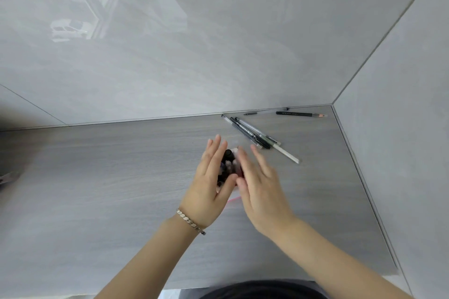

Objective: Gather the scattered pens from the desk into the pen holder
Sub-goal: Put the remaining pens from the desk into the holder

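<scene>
With both palms turned inward, I press my left hand [211, 183] and right hand [261, 187] against opposite sides of the holder [228, 167], which stands on the desk [97, 177] between them. Fingers of each hand are straight and spread, flat against the holder rather than curled round it; the left thumb crosses its near side. Most of the holder is hidden by the hands, and the right hand is blurred. Dark pen caps show at its top, between my fingertips, so several pens already stand inside; their number cannot be read. A bracelet [192, 221] circles my left wrist.

Loose pens [252, 133] lie in a bundle on the desk beyond and to the right of my right fingertips, near but not touching them, slanting from the back wall [218, 43] toward the desk's right side. A white pen [286, 154] extends from the bundle's near end. Farther back, along the wall and well apart from both hands, lie a pencil [301, 114] and a short dark pen [250, 113].
</scene>
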A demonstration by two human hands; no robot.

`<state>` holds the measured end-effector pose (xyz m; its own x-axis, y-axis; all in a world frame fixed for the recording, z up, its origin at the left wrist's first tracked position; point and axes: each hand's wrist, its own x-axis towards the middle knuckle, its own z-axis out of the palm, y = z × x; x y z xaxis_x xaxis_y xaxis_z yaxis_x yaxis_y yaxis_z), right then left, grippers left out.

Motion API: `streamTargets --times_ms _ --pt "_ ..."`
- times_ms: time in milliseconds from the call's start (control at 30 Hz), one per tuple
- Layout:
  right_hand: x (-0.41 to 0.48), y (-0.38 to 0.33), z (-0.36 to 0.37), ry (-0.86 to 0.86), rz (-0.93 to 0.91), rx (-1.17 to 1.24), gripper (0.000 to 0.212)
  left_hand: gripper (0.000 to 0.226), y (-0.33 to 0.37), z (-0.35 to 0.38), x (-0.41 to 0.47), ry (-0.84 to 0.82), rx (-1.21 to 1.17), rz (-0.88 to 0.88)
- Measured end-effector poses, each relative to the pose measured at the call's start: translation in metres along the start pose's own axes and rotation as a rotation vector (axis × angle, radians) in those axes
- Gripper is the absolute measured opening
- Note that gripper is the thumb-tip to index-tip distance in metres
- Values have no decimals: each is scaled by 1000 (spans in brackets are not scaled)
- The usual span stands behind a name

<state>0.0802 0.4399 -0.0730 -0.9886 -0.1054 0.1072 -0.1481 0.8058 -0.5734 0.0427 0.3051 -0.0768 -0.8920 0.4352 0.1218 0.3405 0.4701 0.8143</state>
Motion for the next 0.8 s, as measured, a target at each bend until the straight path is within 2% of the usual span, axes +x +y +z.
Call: streamTargets --times_ms 100,167,233,267,333,433,500,667,800 --pt "-14 11 3 -116 36 113 64 48 0 -3 -6 -31 -8 -72" --pt "-6 31 -8 20 126 208 56 46 1 -6 -6 -41 19 -101" --pt "17 62 -20 162 299 197 39 50 1 -7 -5 -34 49 -121" --pt "30 78 -23 134 376 132 38 53 1 -7 -4 -30 56 -126" --pt "51 104 -22 -68 432 -24 48 55 1 -6 -5 -21 57 -128" --pt "72 126 -10 -301 328 -177 60 54 2 -5 -5 0 55 -133" --pt "84 130 -4 -339 276 -251 59 51 2 -4 -6 11 61 -122" --pt "97 133 7 -423 310 -505 46 43 4 -4 -5 32 55 -126" --pt "80 137 2 -380 350 -495 35 43 9 -1 -6 75 -42 -186"
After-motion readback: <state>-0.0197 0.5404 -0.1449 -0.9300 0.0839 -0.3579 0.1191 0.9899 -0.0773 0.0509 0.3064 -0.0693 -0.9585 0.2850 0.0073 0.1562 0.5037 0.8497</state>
